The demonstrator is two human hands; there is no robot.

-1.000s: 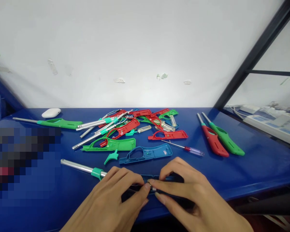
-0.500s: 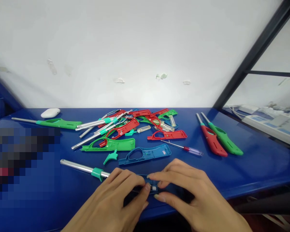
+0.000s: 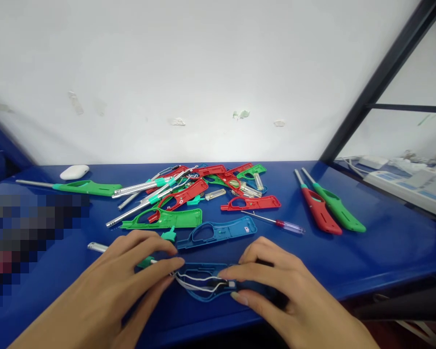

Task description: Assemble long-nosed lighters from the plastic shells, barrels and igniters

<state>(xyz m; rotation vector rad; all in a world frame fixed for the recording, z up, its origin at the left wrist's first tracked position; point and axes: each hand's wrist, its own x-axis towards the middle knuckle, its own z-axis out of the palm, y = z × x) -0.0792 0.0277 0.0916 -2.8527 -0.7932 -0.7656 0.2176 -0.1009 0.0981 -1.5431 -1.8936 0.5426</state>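
A blue lighter half-shell with white wires inside lies at the table's near edge. My right hand presses on its right end, fingers curled and pinching a small white part. My left hand rests over the metal tube with its teal collar, fingers closed around the tube's end beside the shell. A teal trigger lies just beyond my left fingertips. Another blue half-shell lies behind.
A pile of red and green lighter shells, tubes and small parts fills the middle of the blue table. A screwdriver, two assembled lighters, a green lighter and a white case lie around.
My left hand has slid left off the blue shell onto the tube's collar, uncovering the white wires inside the shell. My right hand has stayed on the shell's right end.
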